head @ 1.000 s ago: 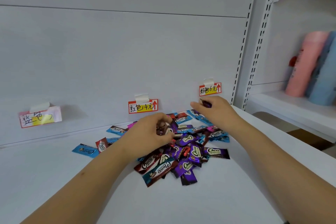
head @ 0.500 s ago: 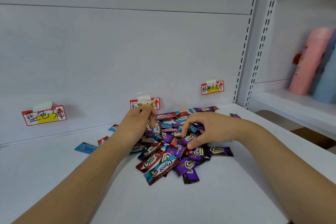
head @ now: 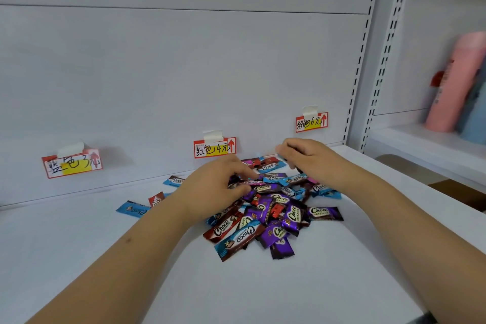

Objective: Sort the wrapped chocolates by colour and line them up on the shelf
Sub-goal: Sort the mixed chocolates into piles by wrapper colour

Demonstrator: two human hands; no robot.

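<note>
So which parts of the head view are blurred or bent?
Head view: bottles at right are motion-smeared; the left label is slightly smeared, the other labels and the chocolates read sharp; shelf uprights lean from wide-angle distortion; lighting is soft, no glare.

Glossy foil-look choc wrappers [head: 263, 221], matt white shelf [head: 79, 258], paper price tags [head: 214, 148].

Three handwritten price tags are hanging on the shelf's back panel — left tag [head: 71, 163] reading 蓝色3元, middle tag [head: 214, 148] 红色4元, right tag [head: 312, 122] 粉色6元. The wrapped chocolates [head: 265, 214] are showing "Choco".
</note>
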